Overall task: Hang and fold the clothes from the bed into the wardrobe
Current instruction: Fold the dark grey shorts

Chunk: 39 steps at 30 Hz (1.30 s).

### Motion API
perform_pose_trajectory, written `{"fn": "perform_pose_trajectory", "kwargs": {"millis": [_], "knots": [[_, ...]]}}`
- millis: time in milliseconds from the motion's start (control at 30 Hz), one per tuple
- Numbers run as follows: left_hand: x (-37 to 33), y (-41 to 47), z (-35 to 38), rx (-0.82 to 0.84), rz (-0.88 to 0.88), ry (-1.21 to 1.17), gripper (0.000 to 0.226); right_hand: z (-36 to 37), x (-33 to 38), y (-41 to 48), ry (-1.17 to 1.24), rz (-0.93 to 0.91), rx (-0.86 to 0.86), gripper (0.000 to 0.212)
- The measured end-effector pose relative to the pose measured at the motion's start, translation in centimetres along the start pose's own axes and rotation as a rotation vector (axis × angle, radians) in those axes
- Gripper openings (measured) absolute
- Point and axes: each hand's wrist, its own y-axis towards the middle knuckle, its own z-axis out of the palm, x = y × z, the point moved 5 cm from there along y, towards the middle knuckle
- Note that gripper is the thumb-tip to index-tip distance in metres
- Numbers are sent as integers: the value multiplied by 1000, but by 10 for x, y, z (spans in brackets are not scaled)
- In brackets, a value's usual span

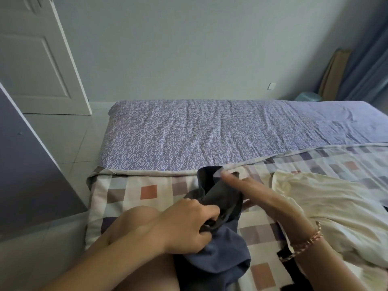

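Home bedroom: bed [210, 131], panelled door [35, 59], curtain [365, 66]

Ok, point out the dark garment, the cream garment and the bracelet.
dark garment [222, 253]: head view, its lower blue-grey fold.
cream garment [340, 211]: head view, middle of the cloth.
bracelet [308, 240]: head view, middle of its band.

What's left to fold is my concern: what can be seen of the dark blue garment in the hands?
The dark blue garment is soft, matte cloth, bunched and unfolded, greyer at its raised upper end. It lies on the checked quilt. The left hand grips its middle; the right hand touches the upper end, index finger straight.
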Motion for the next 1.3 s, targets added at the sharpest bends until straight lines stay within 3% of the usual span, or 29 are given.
{"fn": "perform_pose_trajectory", "kwargs": {"millis": [67,133,200,300,400,500,633,733,833,1000,1100,1200,1300], "knots": [[-7,5,0,18,30,46,13,-5,-5,5,-203,-20,-91,16],[-15,8,3,57,27,88,22,-21,-5,8,-298,-52,-241,11],[-16,10,6,125,6,176,47,-40,12,1,-332,-151,-332,9],[-3,20,4,256,-52,262,53,-75,50,-23,-301,-296,-422,42],[16,29,-5,403,-59,383,41,-132,85,-46,-310,-391,-559,50],[42,31,-21,483,-143,366,41,-183,99,-58,-450,-342,-653,63],[68,53,-87,383,-197,552,38,-206,104,-64,-535,-313,-542,52],[70,76,-159,276,-266,829,41,-213,105,-71,-337,-344,-507,35],[66,91,-220,146,-350,1052,43,-218,107,-67,-129,-443,-495,38],[50,106,-302,-64,-455,1153,39,-235,131,-74,251,-567,-430,40],[46,108,-327,-102,-479,1159,27,-239,146,-81,70,-548,-489,49],[51,109,-338,-183,-457,1072,24,-232,151,-71,-426,-387,-571,50],[33,119,-337,-220,-374,1270,23,-216,136,-63,-584,-179,-497,37]]}}
